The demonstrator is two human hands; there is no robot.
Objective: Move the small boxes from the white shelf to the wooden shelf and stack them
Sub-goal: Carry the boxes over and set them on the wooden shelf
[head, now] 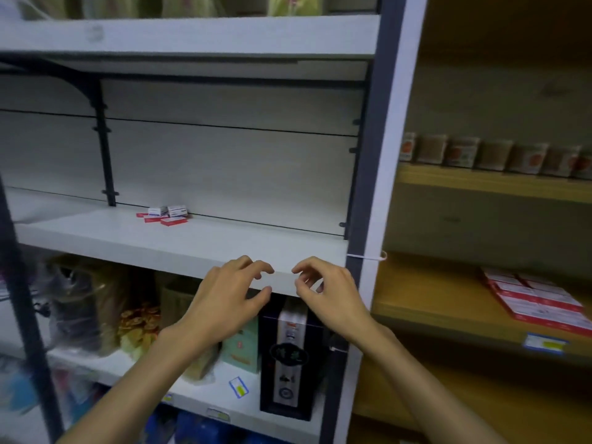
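A few small boxes (162, 215), red and white, lie in a loose cluster at the back of the white shelf (179, 248), against its rear panel and left of centre. Two of them stand on top of or behind the flatter red ones; how many there are in all is hard to tell.

Both hands hover at the front edge of that shelf, well apart from the cluster and to the right of it. The left hand (229, 296) and the right hand (326, 291) are near each other, fingertips facing, with a gap between them. Each has its fingers loosely curled and its thumb below; neither holds anything.

On the wooden shelf (448, 302) to the right, a flat group of the same red and white boxes (538, 299) lies side by side near the right edge of the view, well apart from both hands. Jars (493, 155) stand in a row on the wooden board above.
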